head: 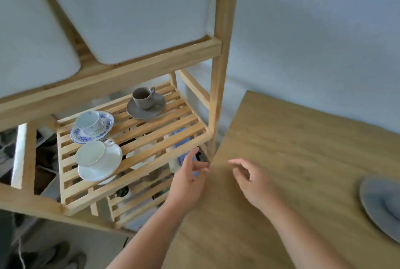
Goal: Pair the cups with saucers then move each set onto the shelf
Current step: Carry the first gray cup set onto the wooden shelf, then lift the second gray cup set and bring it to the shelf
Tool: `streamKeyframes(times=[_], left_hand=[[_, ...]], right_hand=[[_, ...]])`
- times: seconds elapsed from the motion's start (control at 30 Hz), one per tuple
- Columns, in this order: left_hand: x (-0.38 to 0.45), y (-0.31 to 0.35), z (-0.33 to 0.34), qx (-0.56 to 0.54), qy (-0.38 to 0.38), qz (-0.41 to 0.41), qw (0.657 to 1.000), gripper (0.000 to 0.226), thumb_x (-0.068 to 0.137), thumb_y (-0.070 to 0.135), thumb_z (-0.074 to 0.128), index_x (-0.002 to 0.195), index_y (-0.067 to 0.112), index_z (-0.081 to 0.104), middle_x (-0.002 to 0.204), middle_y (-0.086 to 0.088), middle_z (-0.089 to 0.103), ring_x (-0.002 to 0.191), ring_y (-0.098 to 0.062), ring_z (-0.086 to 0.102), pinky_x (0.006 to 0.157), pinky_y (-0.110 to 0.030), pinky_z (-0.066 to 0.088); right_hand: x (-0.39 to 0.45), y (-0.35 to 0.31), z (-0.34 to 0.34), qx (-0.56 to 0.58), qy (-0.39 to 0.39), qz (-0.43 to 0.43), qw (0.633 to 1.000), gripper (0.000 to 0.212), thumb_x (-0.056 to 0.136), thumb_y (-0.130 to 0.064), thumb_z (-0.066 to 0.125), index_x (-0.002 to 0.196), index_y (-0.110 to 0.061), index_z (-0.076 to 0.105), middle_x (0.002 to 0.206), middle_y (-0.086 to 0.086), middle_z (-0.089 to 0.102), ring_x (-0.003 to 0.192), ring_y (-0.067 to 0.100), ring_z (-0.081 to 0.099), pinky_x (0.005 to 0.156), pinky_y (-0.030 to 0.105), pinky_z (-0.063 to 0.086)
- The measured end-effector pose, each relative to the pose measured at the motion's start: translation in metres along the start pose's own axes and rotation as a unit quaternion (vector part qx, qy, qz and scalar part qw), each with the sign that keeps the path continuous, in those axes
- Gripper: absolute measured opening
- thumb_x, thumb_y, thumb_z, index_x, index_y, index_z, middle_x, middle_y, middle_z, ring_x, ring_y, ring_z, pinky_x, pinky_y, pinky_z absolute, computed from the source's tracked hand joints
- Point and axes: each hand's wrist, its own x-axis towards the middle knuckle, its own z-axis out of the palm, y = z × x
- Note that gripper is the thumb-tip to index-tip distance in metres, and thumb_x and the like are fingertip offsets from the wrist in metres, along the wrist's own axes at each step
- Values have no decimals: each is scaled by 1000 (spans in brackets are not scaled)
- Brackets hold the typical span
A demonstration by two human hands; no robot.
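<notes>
Three sets on the slatted shelf [134,125]. Grey cup [143,97] upright on grey saucer [146,107], far right of the slats. Blue-patterned saucer [92,128] at left carries a pale cup [89,122], tilted toward the camera. Nearest the front edge, white cup [91,152] leans on white saucer [100,163]; neither of these two cups sits square in its well.

On the table [292,160], at the right edge of view, a grey-blue dish [381,206], blurred. Looks like a saucer; no cup visible on it or near it, and the view cuts off there.

Both hands bare and empty. Left hand [188,178] hangs between shelf front and table's left corner, fingers loose and spread, touching nothing that I can make out. Right hand [249,180] hovers over the table's near-left part, fingers apart, half curled, gripping nothing.

Judgement: three sets placed, hands between loads. One set likely remains, beginning with the dish at right.

Next move calls for: turning right toward that dish, finding its cup (not in view), seating the cup on it, then carrying the pair level, with a hand under the saucer. Free room on the shelf lies at the near right of the slats, clear of the grey set. Worth straightening the two tilted cups, since the white set sits close to the front edge.
</notes>
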Motion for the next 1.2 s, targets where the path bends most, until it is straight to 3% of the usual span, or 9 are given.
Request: streamKeyframes(times=[0.1, 0.2, 0.33, 0.4, 0.47, 0.57, 0.77, 0.93, 1.2], left_hand=[[-31, 25, 55, -7, -61, 38, 997, 52, 95, 25, 60, 139, 41, 39, 100, 22, 66, 89, 11, 58, 71, -3, 41], [-51, 36, 108, -10, -118, 70, 991, 49, 91, 21, 65, 136, 32, 48, 94, 16, 67, 84, 5, 62, 76, -8, 45], [-65, 52, 175, -70, -186, -6, 980, 34, 91, 14, 64, 124, 16, 58, 84, -1, 72, 67, -11, 67, 71, -32, 58], [-69, 66, 205, -144, -194, -57, 969, 24, 94, 9, 60, 119, 9, 60, 76, -9, 72, 55, -14, 65, 55, -30, 56], [-72, 84, 228, -161, -191, -70, 966, 21, 95, 11, 59, 116, 9, 61, 74, -9, 72, 54, -15, 65, 52, -28, 55], [-71, 109, 256, -137, -215, -77, 964, 32, 94, 19, 63, 125, 15, 55, 79, -11, 74, 59, -18, 68, 57, -31, 58], [-58, 148, 289, -76, -259, -96, 958, 66, 92, 26, 67, 148, 30, 32, 76, -11, 77, 56, -19, 71, 54, -30, 60], [-52, 155, 303, -74, -263, -78, 959, 65, 95, 13, 63, 149, 29, 32, 77, -15, 76, 57, -21, 71, 56, -32, 60], [-55, 143, 299, -105, -239, -86, 961, 67, 93, 5, 63, 150, 26, 35, 71, -15, 75, 60, -21, 72, 57, -32, 61]], right_hand=[[-51, 43, -35, 114, 33, 122, 986, 21, 92, -8, 59, 88, -27, 69, 85, -7, 70, 74, -5, 63, 73, 12, 47], [-103, 78, -71, 269, 89, 255, 925, 21, 95, 0, 50, 98, -11, 69, 78, 13, 69, 61, 15, 65, 59, 26, 54], [-165, 111, -121, 390, 202, 329, 836, 18, 97, 0, 44, 99, -8, 60, 73, 20, 65, 51, 23, 65, 43, 25, 53], [-188, 130, -143, 411, 267, 351, 798, 14, 97, -1, 41, 98, -10, 52, 70, 22, 63, 43, 24, 64, 37, 25, 50], [-203, 145, -161, 405, 314, 368, 776, 11, 96, -2, 40, 97, -12, 45, 68, 22, 62, 38, 24, 62, 33, 24, 47], [-208, 159, -182, 393, 342, 372, 768, 12, 97, -4, 40, 106, -11, 41, 67, 23, 62, 35, 22, 60, 32, 23, 47], [-190, 171, -204, 374, 343, 371, 777, 19, 98, -17, 48, 117, -13, 45, 67, 22, 65, 45, 25, 64, 38, 26, 50], [-175, 173, -216, 344, 331, 367, 798, 20, 96, -25, 55, 113, -14, 50, 67, 18, 67, 47, 24, 66, 40, 27, 51], [-168, 183, -210, 288, 319, 362, 827, 18, 94, -12, 57, 111, -10, 54, 72, 14, 70, 57, 21, 70, 52, 30, 58]])
